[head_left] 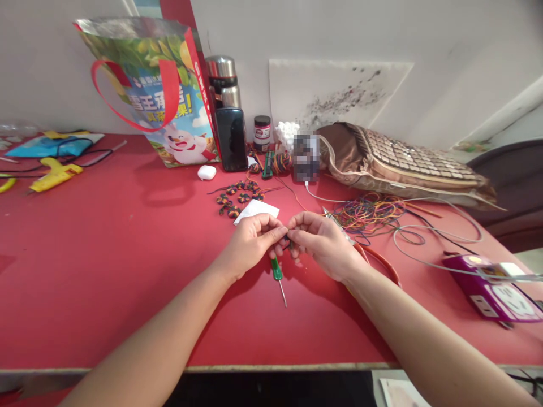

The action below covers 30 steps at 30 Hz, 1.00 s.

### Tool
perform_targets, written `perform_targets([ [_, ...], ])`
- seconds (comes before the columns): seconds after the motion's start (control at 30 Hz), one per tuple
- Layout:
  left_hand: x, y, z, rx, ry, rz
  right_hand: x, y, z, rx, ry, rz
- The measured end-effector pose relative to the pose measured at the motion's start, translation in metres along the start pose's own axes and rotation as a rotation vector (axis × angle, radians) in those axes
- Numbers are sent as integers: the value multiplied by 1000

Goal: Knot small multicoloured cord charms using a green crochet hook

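Both hands meet over the middle of the red table [139,282]. Thumb and fingers of my left hand [261,234] are pinched together, and my right hand [318,240] pinches close against it. Between the fingertips shows a small dark piece of cord [288,240], mostly hidden by the fingers. Just below lies a green-handled screwdriver [277,270], its thin metal shaft pointing toward me. A white paper [257,210] rests behind my left hand. Beyond it are several knotted multicoloured cord flowers [243,198]. Right of my right hand spreads a tangle of multicoloured cord [371,213].
At the back stand a printed bag [148,90], a steel thermos [223,79], a black phone [231,139] and a jar [262,134]. A brown cushion [407,164] leans at right, near a purple power strip [487,285]. A yellow glue gun [55,174] lies left.
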State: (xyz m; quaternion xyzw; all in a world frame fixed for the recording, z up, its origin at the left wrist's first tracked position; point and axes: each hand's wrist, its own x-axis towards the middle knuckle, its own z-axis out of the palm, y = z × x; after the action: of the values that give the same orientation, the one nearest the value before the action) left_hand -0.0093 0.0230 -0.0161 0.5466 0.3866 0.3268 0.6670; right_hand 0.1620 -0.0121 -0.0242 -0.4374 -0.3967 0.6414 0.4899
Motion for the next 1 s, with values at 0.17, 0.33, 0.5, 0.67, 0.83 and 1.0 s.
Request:
perform_targets([
  [0.17,-1,1,0,-24,3,40,-2,1,3,-104,54,-64],
  [0.33,0,2,-2,-38,-23,52,-2,2,1,-60,53,-54],
  [0.5,0,0,-3,-70,-55,28,-2,-4,-3,183,-99,128],
  [0.67,0,-2,-5,-143,-98,-16,-1,-5,-4,278,-200,202],
  [0.83,0,-1,-5,-90,-77,-16,1,1,-6,226,-127,130],
  [1.0,0,-1,-3,-56,-48,0,1,2,-6,180,-76,72],
])
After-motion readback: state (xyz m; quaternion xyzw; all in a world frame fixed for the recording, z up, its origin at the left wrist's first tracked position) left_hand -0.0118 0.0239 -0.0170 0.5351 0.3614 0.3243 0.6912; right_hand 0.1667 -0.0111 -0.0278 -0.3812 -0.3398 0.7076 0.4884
